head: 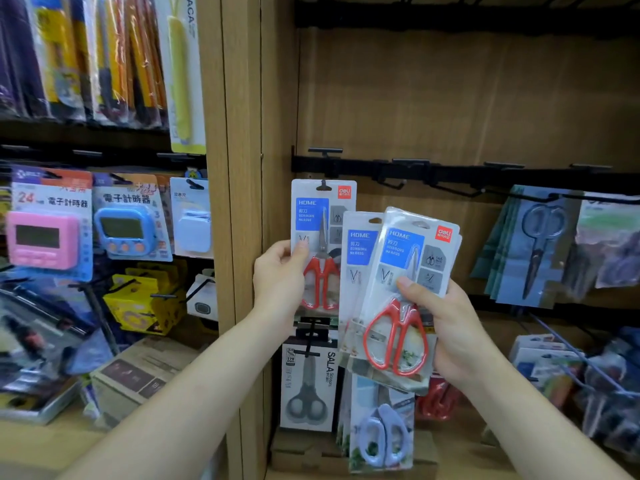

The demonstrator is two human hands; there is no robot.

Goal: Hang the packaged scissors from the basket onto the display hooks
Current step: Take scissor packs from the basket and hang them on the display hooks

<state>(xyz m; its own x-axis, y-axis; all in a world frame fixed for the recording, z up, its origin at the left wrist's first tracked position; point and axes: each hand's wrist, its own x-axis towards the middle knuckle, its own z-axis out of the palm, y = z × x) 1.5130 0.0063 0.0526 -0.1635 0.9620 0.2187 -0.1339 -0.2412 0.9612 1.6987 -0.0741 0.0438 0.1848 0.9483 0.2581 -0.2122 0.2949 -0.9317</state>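
The wooden back panel point(450, 98) is filling the view, with the black rail point(519, 176) running across it. The right hand point(453, 327) is gripping a fanned stack of scissor packs point(408, 265), thumb pressing on the front one and fingers curling behind. The left hand point(278, 282) is pinching the left edge of the hung pack point(322, 216), whose hang hole is sitting over the leftmost hook point(323, 186). Empty hooks point(393, 183) are waiting just to the right. The basket is not showing here.

Here is the danger, I reckon: the stack is splaying, so a back pack could slide out as the next one is peeled off. And if the left hand lets go before that hole is riding fully back on the hook, the pack may be tipping forward and dropping onto the stock below.
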